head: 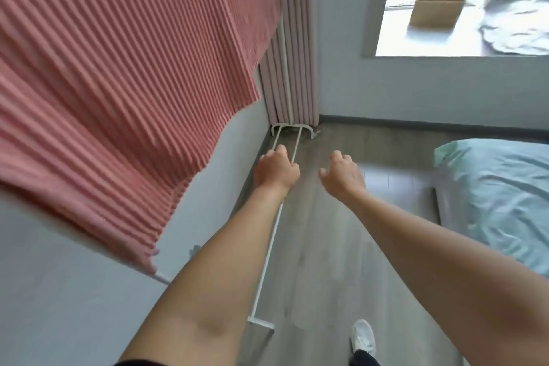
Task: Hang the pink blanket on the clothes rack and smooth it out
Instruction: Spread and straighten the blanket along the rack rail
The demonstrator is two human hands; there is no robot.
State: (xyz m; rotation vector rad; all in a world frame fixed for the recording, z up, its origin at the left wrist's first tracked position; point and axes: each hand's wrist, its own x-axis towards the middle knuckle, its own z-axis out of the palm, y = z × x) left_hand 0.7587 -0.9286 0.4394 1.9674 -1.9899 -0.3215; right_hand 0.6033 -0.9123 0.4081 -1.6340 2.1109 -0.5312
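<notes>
Head view, looking down along both outstretched arms. The pink blanket (113, 83), a ribbed fabric, already hangs over the clothes rack (269, 247) at the upper left, draped against the grey wall; its lower edge runs slanted and wavy, and the bar that carries it is hidden under the cloth. Only the rack's white base rails and feet show, running along the floor toward the curtain (292, 54) in the corner. The left hand (276, 171) is loosely curled with the fingers bent, and holds nothing; it appears in front of the rails but well above them, so contact cannot be confirmed. The right hand (341, 174) hangs half open, fingers relaxed and spread a little, also empty. A bed (499, 193) lies to the right, apart from the work. The hanging step appears done; smoothing appears to be the step in hand. The next move would call for both hands to rise to the cloth, take the uneven lower edge and draw it flat and level.
</notes>
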